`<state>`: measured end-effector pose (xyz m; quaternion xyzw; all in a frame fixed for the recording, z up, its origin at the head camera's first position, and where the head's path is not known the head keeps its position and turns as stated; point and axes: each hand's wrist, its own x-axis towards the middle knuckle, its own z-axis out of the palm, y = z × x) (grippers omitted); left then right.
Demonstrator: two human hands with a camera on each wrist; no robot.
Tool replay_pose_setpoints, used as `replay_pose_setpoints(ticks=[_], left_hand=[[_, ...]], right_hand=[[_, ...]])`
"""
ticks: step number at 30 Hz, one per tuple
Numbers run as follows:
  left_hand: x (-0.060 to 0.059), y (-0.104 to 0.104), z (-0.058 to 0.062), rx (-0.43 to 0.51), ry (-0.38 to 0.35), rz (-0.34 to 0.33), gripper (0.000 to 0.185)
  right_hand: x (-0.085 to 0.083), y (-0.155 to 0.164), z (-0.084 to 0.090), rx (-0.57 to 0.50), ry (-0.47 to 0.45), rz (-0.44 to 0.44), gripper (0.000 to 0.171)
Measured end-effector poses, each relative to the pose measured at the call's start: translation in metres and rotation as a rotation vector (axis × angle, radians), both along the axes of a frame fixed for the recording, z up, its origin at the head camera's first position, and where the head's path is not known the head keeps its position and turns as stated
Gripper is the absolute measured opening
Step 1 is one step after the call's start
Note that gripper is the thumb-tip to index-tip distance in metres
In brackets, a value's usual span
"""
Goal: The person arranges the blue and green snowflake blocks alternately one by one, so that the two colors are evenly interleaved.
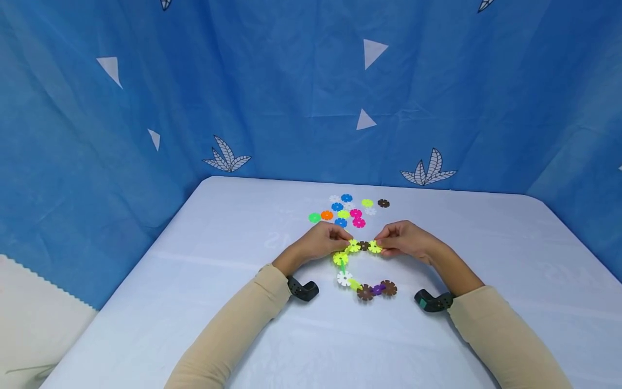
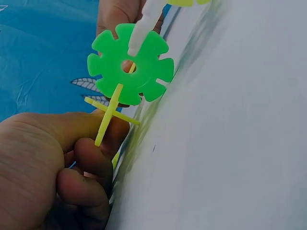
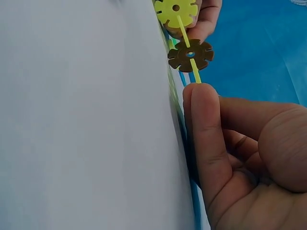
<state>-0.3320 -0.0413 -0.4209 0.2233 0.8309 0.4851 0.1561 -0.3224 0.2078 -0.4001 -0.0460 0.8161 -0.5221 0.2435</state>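
Observation:
A curved chain of interlocked snowflake discs forms a C shape above the table. My left hand pinches a yellow snowflake disc in the chain's upper part. At its upper end, my right hand pinches another yellow snowflake disc between thumb and fingers. A brown snowflake disc links these two. Down the left side come a green snowflake disc and a white one. Brown discs with a purple one between them make the lower end.
Loose snowflake discs lie beyond the hands, among them a green one, an orange one, a pink one and a brown one. A white cloth covers the table. Behind it hangs a blue curtain.

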Motion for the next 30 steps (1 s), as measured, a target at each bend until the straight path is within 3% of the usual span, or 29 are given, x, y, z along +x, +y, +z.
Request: replay_pose_setpoints(ticks=[20, 30], left_hand=[[0.0, 0.0015, -0.0009, 0.004, -0.056, 0.041, 0.013], [0.0004, 0.0015, -0.0003, 0.02, -0.07, 0.021, 0.014]], right_hand=[[0.0039, -0.0054, 0.0023, -0.038, -0.086, -0.089, 0.023], [0.0058, -0.0093, 0.0036, -0.026, -0.069, -0.104, 0.016]])
